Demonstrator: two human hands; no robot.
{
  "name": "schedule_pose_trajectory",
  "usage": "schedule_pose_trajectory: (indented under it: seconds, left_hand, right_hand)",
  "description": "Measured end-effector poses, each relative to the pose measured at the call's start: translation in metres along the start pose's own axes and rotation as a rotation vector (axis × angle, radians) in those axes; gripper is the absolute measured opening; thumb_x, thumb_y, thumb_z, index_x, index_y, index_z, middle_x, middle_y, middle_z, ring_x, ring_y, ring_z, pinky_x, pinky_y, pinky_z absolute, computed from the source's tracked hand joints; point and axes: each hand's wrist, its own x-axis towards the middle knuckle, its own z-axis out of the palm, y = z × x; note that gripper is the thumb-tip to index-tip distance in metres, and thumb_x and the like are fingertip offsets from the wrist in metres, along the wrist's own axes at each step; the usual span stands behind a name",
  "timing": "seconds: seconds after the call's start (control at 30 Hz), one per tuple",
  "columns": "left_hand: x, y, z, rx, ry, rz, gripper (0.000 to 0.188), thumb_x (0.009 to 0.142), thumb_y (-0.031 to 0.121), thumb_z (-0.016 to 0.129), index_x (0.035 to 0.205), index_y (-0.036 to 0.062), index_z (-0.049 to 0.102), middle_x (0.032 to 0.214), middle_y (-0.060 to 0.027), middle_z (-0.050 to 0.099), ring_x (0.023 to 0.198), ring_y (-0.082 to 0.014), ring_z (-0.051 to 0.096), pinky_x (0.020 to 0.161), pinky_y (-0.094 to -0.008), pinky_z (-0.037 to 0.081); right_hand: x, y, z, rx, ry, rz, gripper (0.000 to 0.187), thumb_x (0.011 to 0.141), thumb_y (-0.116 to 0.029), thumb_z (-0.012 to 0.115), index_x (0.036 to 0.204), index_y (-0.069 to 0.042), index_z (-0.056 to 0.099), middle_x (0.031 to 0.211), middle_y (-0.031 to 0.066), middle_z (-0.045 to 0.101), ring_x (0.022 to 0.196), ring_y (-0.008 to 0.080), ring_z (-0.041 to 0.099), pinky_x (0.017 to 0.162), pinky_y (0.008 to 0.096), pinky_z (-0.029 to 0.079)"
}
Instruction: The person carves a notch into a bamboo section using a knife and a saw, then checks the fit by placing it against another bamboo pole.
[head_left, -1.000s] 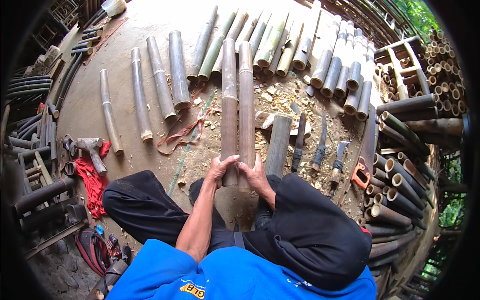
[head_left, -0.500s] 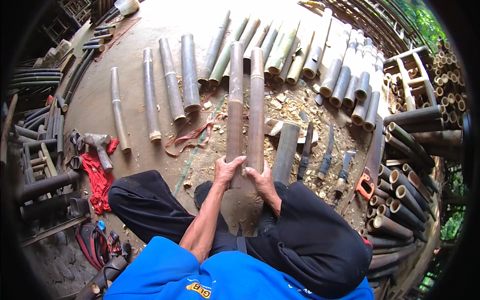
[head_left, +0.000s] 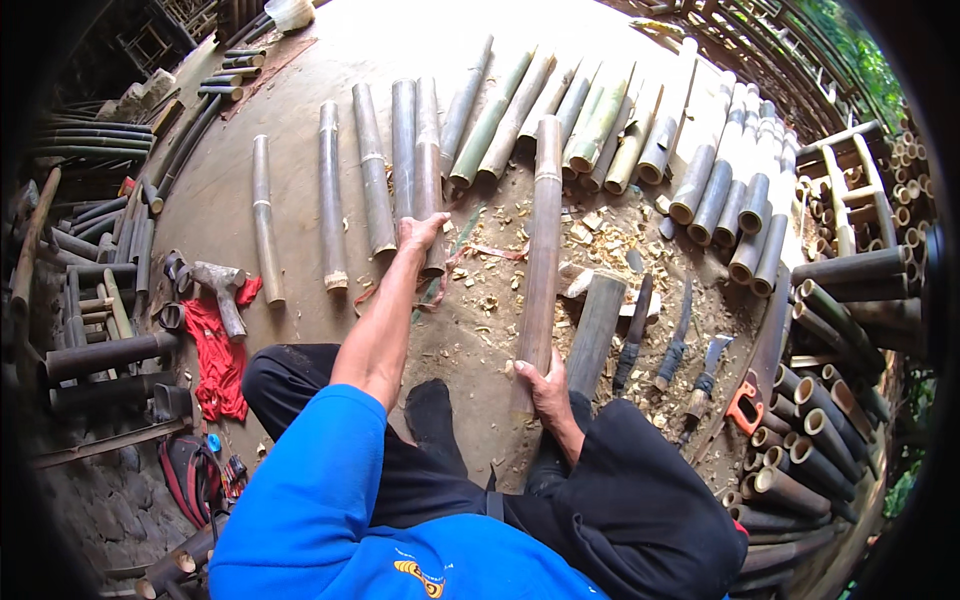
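My left hand point(head_left: 422, 232) reaches forward and is closed around the lower part of a brown bamboo tube point(head_left: 428, 155), which lies alongside a dark bamboo tube point(head_left: 403, 150) in the row. Nearer my lap, my right hand point(head_left: 551, 392) grips the lower end of another brown bamboo tube point(head_left: 541, 250), which points away from me. Just right of that tube stands a thick dark bamboo piece point(head_left: 597, 325) between my right leg and the wood chips. More bamboo tubes, such as a jointed one point(head_left: 373, 170) and a thinner one point(head_left: 331, 200), lie left of my left hand.
Wood chips point(head_left: 600, 232) litter the ground. A knife point(head_left: 633, 335), a curved blade point(head_left: 710, 370) and an orange-handled saw point(head_left: 745, 400) lie on the right. Stacked bamboo point(head_left: 815, 420) stands beyond them. A mallet point(head_left: 222, 290) and red cloth point(head_left: 215, 365) lie at left.
The two tubes, held side by side before, are now apart. My left hand has carried one forward and left to the row; my right hand still holds the other. The view has shifted slightly.
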Motion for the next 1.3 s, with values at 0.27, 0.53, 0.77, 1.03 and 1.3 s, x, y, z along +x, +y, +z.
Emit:
schedule_pose_trajectory:
  seconds: [0.27,0.53,0.77,1.03,1.3]
  left_hand:
    - [-0.012,0.004,-0.039,0.349,0.135,0.097,0.075,0.069,0.045,0.088,0.121,-0.0065,0.069,0.121,-0.0273,0.07,0.113,-0.0384,0.069,0.096,-0.0483,0.055]
    - [-0.12,0.008,-0.003,-0.318,-0.204,0.436,0.064,0.082,0.038,0.088,0.127,-0.0011,0.065,0.119,-0.0175,0.07,0.111,-0.026,0.068,0.083,-0.0368,0.057]
    - [-0.207,0.043,0.012,-0.454,-0.658,0.245,0.06,0.074,0.032,0.094,0.118,0.0041,0.065,0.101,-0.0061,0.071,0.086,-0.0153,0.066,0.076,-0.0354,0.057]
    - [-0.201,0.035,-0.023,-0.91,-1.016,0.237,0.066,0.073,0.036,0.092,0.122,0.0013,0.063,0.103,-0.0064,0.068,0.092,-0.0163,0.066,0.079,-0.0383,0.059]
    - [-0.197,0.033,0.007,-0.57,-0.652,0.233,0.044,0.071,0.02,0.089,0.106,0.003,0.069,0.088,-0.0052,0.068,0.073,-0.0164,0.065,0.067,-0.0359,0.057]
  right_hand:
    - [-0.001,-0.005,-0.001,0.102,-0.024,0.066,0.064,0.086,-0.032,0.082,0.131,0.003,0.053,0.104,0.0087,0.066,0.091,0.0161,0.064,0.084,0.0322,0.053]
    - [-0.014,-0.008,0.01,-0.046,-0.037,-0.044,0.072,0.084,-0.033,0.084,0.136,0.003,0.051,0.111,0.0134,0.066,0.1,0.0204,0.063,0.089,0.037,0.052]
    - [-0.042,-0.026,-0.015,-0.588,-0.155,-0.356,0.065,0.098,-0.036,0.071,0.148,-0.001,0.048,0.118,0.021,0.062,0.106,0.0317,0.066,0.096,0.0433,0.053]
    - [-0.024,-0.046,-0.114,-0.435,0.101,-0.13,0.02,0.104,-0.015,0.062,0.116,0.0,0.066,0.088,0.0017,0.068,0.073,0.0084,0.06,0.067,0.0261,0.051]
    - [0.021,-0.045,-0.165,-0.949,0.352,-0.133,0.033,0.092,-0.03,0.073,0.098,0.001,0.064,0.092,0.0195,0.068,0.091,0.0338,0.066,0.082,0.0458,0.052]
